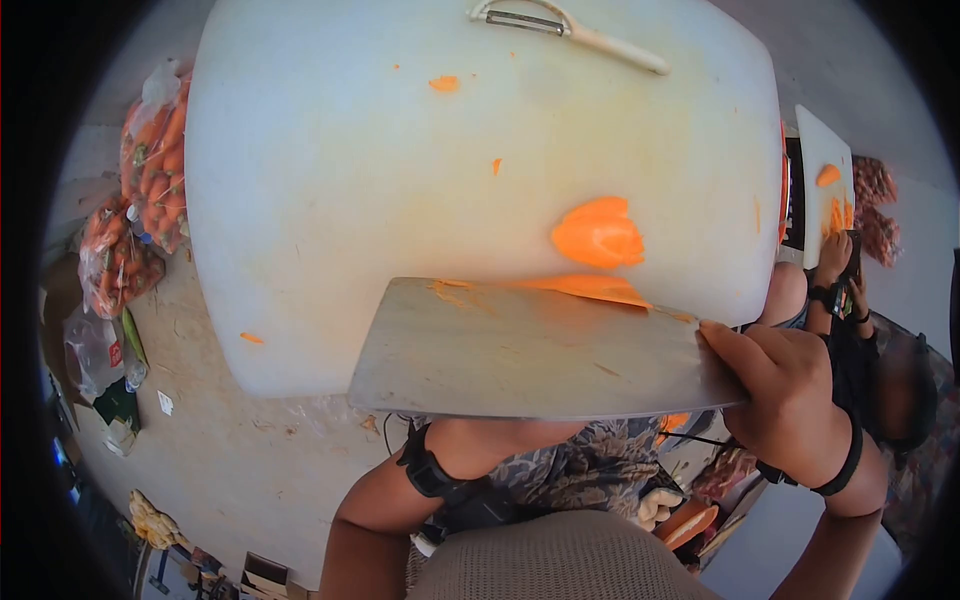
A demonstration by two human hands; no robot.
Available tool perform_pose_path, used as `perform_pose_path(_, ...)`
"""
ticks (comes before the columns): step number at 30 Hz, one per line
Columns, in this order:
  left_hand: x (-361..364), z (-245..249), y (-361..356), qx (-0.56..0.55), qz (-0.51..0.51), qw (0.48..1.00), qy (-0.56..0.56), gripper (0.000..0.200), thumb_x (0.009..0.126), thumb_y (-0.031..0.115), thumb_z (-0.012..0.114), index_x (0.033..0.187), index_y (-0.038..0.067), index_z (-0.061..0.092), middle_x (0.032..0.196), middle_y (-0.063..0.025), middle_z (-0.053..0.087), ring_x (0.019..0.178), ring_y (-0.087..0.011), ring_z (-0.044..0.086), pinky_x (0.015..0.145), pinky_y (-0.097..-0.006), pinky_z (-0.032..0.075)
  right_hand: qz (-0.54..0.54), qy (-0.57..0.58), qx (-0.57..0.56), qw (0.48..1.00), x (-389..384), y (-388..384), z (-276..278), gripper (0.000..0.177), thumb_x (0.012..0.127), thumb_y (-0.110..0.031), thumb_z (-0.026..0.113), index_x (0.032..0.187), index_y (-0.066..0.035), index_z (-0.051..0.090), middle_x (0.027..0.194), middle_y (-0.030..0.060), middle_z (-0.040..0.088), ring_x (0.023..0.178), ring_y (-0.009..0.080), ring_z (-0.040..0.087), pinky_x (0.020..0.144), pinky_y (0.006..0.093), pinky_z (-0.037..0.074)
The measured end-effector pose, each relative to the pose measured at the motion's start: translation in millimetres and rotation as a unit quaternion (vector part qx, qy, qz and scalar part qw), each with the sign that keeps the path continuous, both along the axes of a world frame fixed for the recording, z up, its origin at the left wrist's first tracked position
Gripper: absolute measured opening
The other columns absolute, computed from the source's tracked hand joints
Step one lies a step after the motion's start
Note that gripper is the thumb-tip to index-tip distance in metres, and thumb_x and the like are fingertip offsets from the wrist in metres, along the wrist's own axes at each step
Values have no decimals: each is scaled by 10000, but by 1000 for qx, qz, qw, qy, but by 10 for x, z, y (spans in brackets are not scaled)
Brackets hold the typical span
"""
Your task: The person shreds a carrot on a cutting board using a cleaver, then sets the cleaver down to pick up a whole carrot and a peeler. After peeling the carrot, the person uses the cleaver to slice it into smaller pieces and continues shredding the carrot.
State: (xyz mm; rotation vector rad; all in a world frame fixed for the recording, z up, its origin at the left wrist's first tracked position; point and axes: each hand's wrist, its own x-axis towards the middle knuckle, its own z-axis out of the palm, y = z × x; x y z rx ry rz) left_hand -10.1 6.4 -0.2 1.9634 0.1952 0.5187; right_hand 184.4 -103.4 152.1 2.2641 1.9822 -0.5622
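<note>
My right hand (785, 385) is closed on the handle end of a wide cleaver (550, 350), whose blade lies flat over the near edge of a white cutting board (350, 150). Orange carrot slices (590, 287) show along the blade's far edge. Just beyond it on the board sits a cut carrot piece (600, 232). The blade covers most of my left hand (510, 432); only the part by the wrist shows beneath it, and its fingers are hidden.
A peeler (575, 35) lies at the board's far edge. Bagged carrots (155, 170) stand at the left. On the right, a co-worker (880, 370) handles carrot pieces at another board (815, 150). Small orange scraps (444, 83) dot the main board.
</note>
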Motion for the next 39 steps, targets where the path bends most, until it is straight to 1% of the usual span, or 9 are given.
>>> perform_pose_path(7,164,120,53,-122,40,991,-36,238,806,17,681,1044,16,690,1034,-114,692,903,-291,664,800,-365,526,16,14,9,1000,11,194,-133,534,520,-26,686,1052,-22,635,679,68,543,552,262,579,496,373,444)
perform_pose_path(13,227,138,61,75,137,984,-86,254,771,16,711,1025,20,700,1018,-100,689,881,-273,657,780,-352,518,16,21,39,999,22,293,-280,332,604,-34,663,931,-47,607,632,66,543,541,269,584,503,373,460)
perform_pose_path(15,234,101,48,210,162,961,-75,245,760,36,745,1002,21,705,996,-87,685,874,-259,642,779,-344,505,30,17,48,998,35,346,-400,252,639,-44,657,882,-58,590,620,65,544,541,269,588,508,373,466)
perform_pose_path(17,257,119,16,148,169,971,-77,243,753,40,757,990,19,706,982,-79,682,873,-259,634,781,-344,501,29,34,74,996,26,360,-535,138,708,-65,635,809,-76,543,612,65,548,540,268,592,510,374,473)
perform_pose_path(18,267,126,22,86,176,977,-80,240,747,44,769,977,17,707,969,-70,680,871,-258,626,783,-344,497,32,34,78,996,12,368,-555,138,708,-65,635,809,-76,543,612,65,548,540,268,592,510,374,473)
perform_pose_path(25,259,105,8,118,190,971,-87,228,735,15,771,955,18,709,976,-77,683,883,-255,636,786,-355,500,43,11,81,996,-29,352,-428,157,699,-69,639,831,-70,554,615,54,532,523,254,581,487,367,462)
perform_pose_path(28,153,2,-10,153,165,973,-59,179,729,65,743,900,113,723,1041,-61,668,1013,-258,613,825,-370,517,50,-22,68,996,-81,266,-208,246,673,-57,645,916,-47,606,621,44,526,515,228,574,475,350,452)
perform_pose_path(33,6,-240,-142,46,95,994,-12,274,872,173,679,1135,97,678,1167,-109,652,1055,-282,615,892,-399,504,34,-23,69,997,-83,20,6,415,648,-20,650,1063,-9,659,615,27,501,503,191,548,462,327,429)
perform_pose_path(39,-56,-335,-196,20,84,996,12,285,874,183,677,1146,97,673,1167,-104,653,1052,-283,617,897,-399,503,21,-49,74,996,-85,-119,81,409,647,-8,660,1055,-6,679,611,21,481,497,179,530,462,320,411)
